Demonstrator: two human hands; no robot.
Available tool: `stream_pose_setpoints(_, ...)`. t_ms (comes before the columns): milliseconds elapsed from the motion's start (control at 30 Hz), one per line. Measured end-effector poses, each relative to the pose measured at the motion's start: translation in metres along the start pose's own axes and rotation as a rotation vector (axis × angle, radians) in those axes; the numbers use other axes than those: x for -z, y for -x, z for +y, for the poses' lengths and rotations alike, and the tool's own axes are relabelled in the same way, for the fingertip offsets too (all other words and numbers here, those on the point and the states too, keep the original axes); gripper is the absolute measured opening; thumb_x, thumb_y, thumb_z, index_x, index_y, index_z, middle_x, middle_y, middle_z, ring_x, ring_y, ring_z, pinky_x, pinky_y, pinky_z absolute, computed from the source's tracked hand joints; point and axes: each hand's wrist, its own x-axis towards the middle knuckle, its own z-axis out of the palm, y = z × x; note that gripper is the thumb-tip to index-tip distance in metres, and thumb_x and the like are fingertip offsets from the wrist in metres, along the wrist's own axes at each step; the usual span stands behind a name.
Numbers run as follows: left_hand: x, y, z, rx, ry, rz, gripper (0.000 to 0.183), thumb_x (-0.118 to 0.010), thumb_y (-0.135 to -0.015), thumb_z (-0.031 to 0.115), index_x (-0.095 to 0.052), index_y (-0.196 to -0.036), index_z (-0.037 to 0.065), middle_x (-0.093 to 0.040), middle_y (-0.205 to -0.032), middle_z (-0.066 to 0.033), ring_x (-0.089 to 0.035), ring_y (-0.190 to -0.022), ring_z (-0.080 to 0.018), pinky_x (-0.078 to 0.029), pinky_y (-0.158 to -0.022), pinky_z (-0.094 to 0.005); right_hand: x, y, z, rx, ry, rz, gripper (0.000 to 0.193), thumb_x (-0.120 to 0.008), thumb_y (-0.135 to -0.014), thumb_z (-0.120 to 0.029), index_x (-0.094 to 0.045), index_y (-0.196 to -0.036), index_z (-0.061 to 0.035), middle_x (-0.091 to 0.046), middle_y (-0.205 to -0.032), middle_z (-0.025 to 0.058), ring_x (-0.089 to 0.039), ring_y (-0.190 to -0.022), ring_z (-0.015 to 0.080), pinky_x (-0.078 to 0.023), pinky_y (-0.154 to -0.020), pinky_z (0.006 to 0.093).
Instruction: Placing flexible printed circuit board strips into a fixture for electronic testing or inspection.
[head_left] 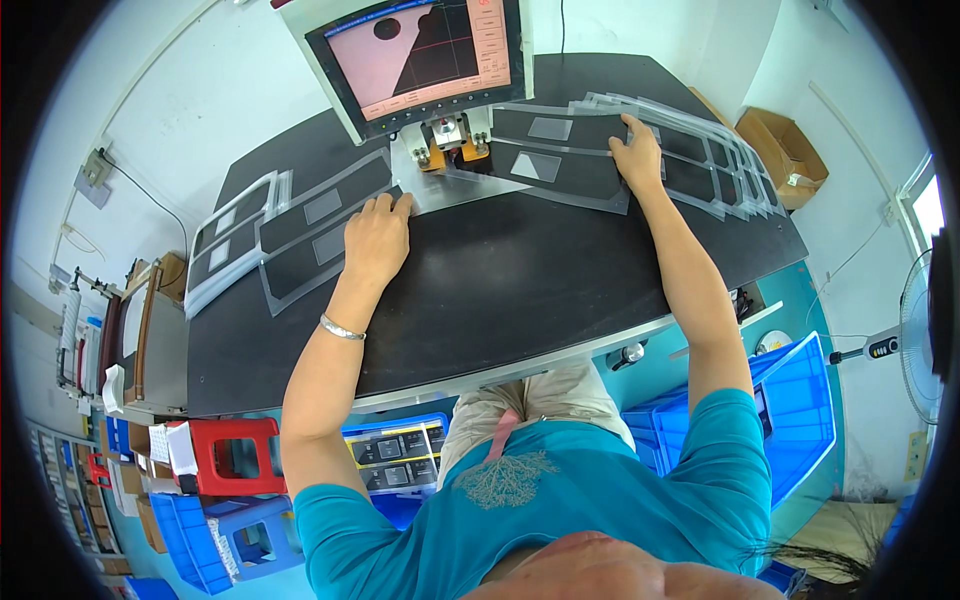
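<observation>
On the black table, my left hand [378, 238] lies palm down with its fingers stretched out, at the edge of a clear plastic sheet [283, 288] left of the machine. The fingertips are beside the metal plate [462, 196] under the machine head [449, 132]. My right hand [638, 158] rests on the right end of another clear sheet [588, 194], thumb and forefinger apart, other fingers curled. That sheet has rectangular panels and reaches under the head. Whether the two sheets are one strip is hidden by the machine.
A monitor [420, 60] above the head displays a magnified edge and dark hole. Overlapping clear sheets [745, 180] lie at the far right, with another stack [215, 270] at left. A cardboard box [785, 150], blue bin [800, 410], red stool [235, 455] and fan [915, 335] surround the table.
</observation>
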Motion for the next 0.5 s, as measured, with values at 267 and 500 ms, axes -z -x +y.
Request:
stream_pose_setpoints(267,0.000,0.003,0.010,0.037,0.072,0.006,0.033,-0.058,-0.085,0.007,-0.066,-0.117,0.006,-0.065,-0.106,-0.0135,-0.065,-0.096,-0.0281,-0.055,-0.077,-0.0388,0.005,-0.004,-0.004,-0.003,0.066,-0.079,0.053,-0.066,-0.079,-0.013,-0.057,-0.131,-0.0030,-0.059,-0.130,0.0211,-0.062,-0.113,0.0347,-0.046,-0.099,0.0410)
stream_pose_setpoints(500,0.026,0.012,0.062,-0.137,0.238,-0.045,0.031,-0.059,-0.092,0.015,-0.064,-0.122,0.012,-0.065,-0.119,-0.0095,-0.063,-0.106,-0.0283,-0.055,-0.083,-0.0407,0.075,-0.027,0.032,0.072,0.328,0.147,0.052,-0.066,-0.086,-0.015,-0.053,-0.136,-0.0214,-0.063,-0.126,0.0136,-0.067,-0.099,0.0303,-0.052,-0.085,0.0429)
